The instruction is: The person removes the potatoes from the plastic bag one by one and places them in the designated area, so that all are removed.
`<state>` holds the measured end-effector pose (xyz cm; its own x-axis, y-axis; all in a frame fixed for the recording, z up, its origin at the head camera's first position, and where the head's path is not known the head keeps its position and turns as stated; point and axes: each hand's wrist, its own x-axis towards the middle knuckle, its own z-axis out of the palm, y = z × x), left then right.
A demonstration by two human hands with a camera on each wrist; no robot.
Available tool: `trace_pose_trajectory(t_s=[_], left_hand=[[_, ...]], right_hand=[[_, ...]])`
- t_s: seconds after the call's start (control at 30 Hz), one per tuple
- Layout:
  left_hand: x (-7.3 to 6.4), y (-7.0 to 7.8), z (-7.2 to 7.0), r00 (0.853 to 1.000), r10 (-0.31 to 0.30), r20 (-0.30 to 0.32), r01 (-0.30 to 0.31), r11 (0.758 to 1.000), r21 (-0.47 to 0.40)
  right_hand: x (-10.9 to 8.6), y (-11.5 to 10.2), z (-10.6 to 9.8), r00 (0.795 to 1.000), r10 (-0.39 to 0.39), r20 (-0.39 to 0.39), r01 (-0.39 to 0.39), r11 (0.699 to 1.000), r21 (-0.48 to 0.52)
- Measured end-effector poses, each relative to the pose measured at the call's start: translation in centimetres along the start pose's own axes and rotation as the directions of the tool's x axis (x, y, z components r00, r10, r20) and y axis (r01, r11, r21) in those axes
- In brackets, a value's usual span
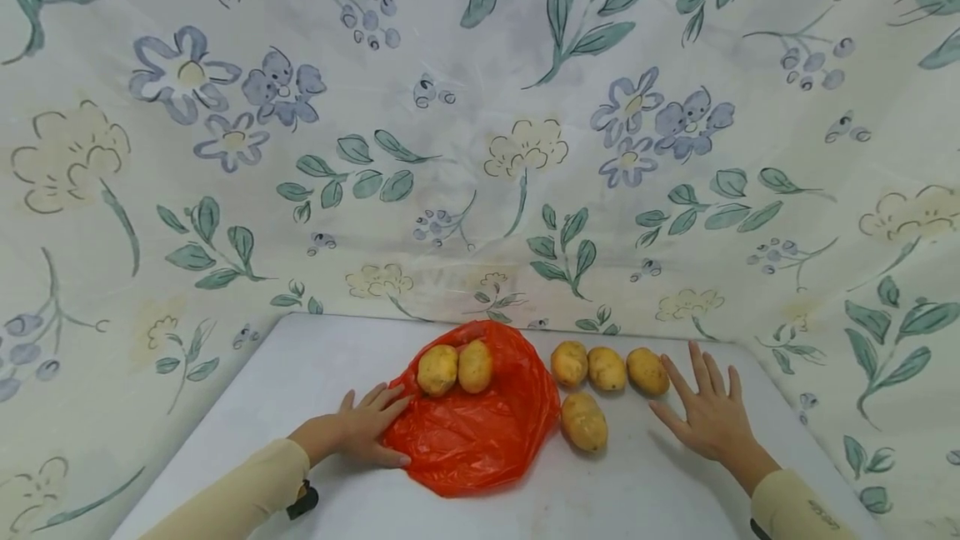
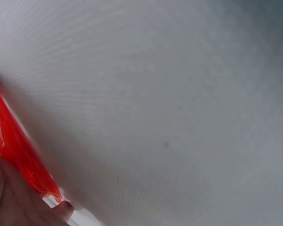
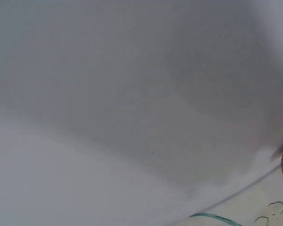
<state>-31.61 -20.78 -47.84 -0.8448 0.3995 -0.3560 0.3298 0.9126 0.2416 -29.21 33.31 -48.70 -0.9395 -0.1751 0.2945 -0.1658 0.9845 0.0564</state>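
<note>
A red plastic bag [image 1: 472,448] is spread on the white table, with two potatoes [image 1: 437,371] side by side on its far part. My left hand [image 1: 367,427] rests at the bag's left edge, fingers extended and thumb apart. The left wrist view shows part of that hand [image 2: 19,200] against the red plastic. To the right of the bag, three potatoes [image 1: 607,369] form a row, and another potato [image 1: 584,422] lies closer to me. My right hand [image 1: 712,419], fingers spread and holding nothing, is beside the rightmost potato [image 1: 647,372] of the row.
The white table [image 1: 315,357] ends at the back against a hanging floral sheet [image 1: 465,190], which also surrounds both sides. A dark object [image 1: 303,500] shows under the left sleeve [image 1: 247,482].
</note>
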Motion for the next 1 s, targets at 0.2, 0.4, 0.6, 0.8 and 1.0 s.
trace_pose_trajectory(t_s=[0.2,0.4,0.6,0.8,1.0], left_hand=[[-0.2,0.1,-0.2,1.000,-0.001,-0.001,0.001,1.000,0.005],[-0.2,0.1,-0.2,1.000,0.002,-0.006,-0.002,1.000,0.007],[-0.2,0.2,-0.1,1.000,0.010,-0.006,-0.010,1.000,-0.001],[-0.1,0.1,-0.1,1.000,0.010,-0.001,-0.010,1.000,0.002],[-0.1,-0.2,0.1,1.000,0.008,-0.009,-0.008,1.000,0.012]], right_hand=[[0.0,0.6,0.0,1.000,-0.016,-0.027,0.016,1.000,-0.021],[0.1,1.4,-0.3,0.999,-0.019,-0.027,0.018,0.999,-0.044],[0.2,2.2,-0.3,0.999,-0.017,-0.039,0.014,0.998,-0.053],[0.4,2.5,-0.1,0.996,-0.027,-0.080,0.022,0.998,-0.062],[0.7,2.0,-0.1,0.998,-0.019,-0.066,0.016,0.999,-0.044]])
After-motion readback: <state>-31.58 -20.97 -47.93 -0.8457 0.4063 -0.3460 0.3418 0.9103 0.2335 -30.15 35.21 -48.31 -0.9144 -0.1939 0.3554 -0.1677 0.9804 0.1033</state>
